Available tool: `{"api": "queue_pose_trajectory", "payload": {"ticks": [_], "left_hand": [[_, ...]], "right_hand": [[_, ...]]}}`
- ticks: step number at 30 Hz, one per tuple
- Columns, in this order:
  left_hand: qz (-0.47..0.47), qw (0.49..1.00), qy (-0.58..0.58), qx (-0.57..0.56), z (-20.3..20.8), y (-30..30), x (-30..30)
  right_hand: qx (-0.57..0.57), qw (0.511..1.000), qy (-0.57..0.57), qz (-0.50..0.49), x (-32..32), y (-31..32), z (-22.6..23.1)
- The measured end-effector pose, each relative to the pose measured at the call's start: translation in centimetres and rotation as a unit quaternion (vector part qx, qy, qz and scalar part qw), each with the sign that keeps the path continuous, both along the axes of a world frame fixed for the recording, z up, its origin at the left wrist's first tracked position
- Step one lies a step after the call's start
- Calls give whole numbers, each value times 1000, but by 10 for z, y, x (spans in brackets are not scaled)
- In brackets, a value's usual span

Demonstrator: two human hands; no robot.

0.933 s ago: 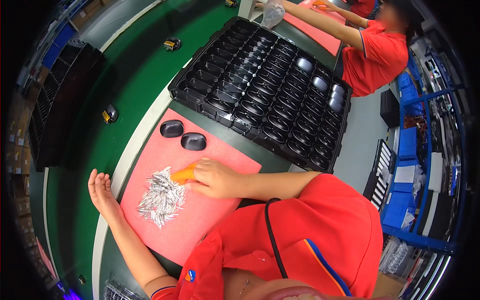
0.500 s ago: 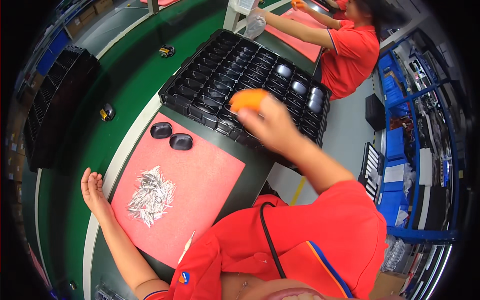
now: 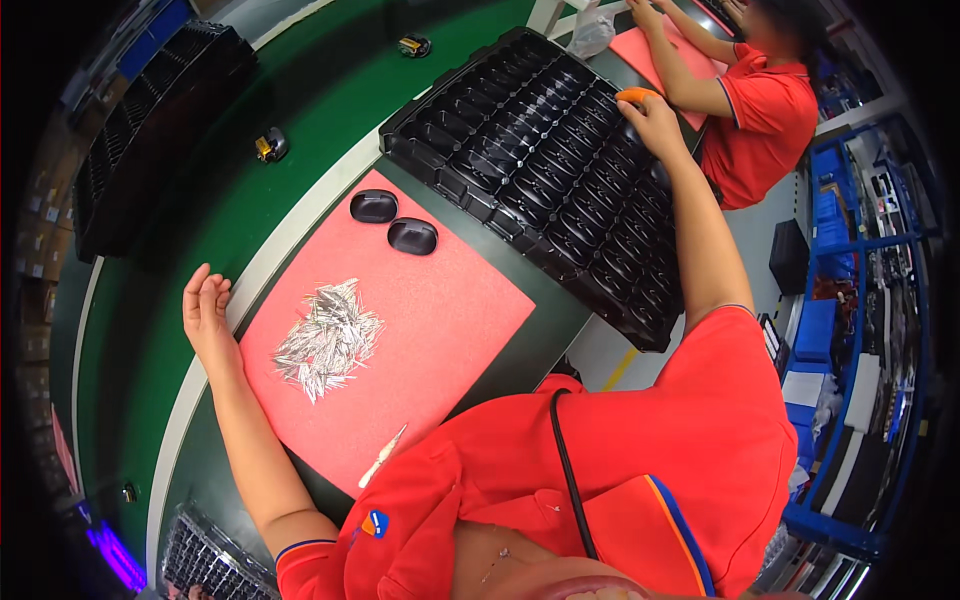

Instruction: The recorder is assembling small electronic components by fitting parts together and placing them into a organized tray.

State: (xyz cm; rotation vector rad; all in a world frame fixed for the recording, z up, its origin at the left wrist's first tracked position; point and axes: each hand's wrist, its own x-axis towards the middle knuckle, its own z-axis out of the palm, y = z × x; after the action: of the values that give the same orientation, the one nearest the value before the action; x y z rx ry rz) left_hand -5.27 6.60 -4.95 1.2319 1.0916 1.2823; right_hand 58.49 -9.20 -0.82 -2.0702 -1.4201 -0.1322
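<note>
My right hand (image 3: 655, 125) reaches over the far right side of a black moulded tray (image 3: 470, 195), with its fingers closed on an orange rounded thing (image 3: 636, 96); its kind is not clear. Several glossy black oval pieces lie in the tray's rows. My left hand (image 3: 208, 310) rests beside the bench's pale edge, its fingers loosely bent and nothing in it. Two black oval cases (image 3: 374, 206) (image 3: 412, 236) lie at the far end of the pink mat (image 3: 450, 320). A heap of thin silvery-white strips (image 3: 328, 340) lies on the mat's left half.
A slim pale pointed tool (image 3: 384, 455) lies near the mat's front edge. On the green conveyor (image 3: 330, 90) sit small black-and-yellow items (image 3: 270, 145). Another person (image 3: 765, 120) in red works beyond the tray. More black trays (image 3: 150, 130) stand far left, and blue shelves (image 3: 850, 250) stand right.
My right hand has moved from the tray's near side to its far right with the orange thing. My left hand stays by the bench edge. The whole view has shifted.
</note>
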Motion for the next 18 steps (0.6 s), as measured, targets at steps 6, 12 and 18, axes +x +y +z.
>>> {"api": "queue_pose_trajectory", "payload": {"ticks": [6,12,18], "left_hand": [[-1,1000,15,-3,-5,2,-6],[-1,1000,15,-9,-3,2,-3],[2,1000,21,-11,-2,5,0]], "right_hand": [[-115,993,-19,-21,-18,7,0],[-187,975,-110,-41,-25,9,3],[-187,970,-134,-78,-16,12,-4]]}}
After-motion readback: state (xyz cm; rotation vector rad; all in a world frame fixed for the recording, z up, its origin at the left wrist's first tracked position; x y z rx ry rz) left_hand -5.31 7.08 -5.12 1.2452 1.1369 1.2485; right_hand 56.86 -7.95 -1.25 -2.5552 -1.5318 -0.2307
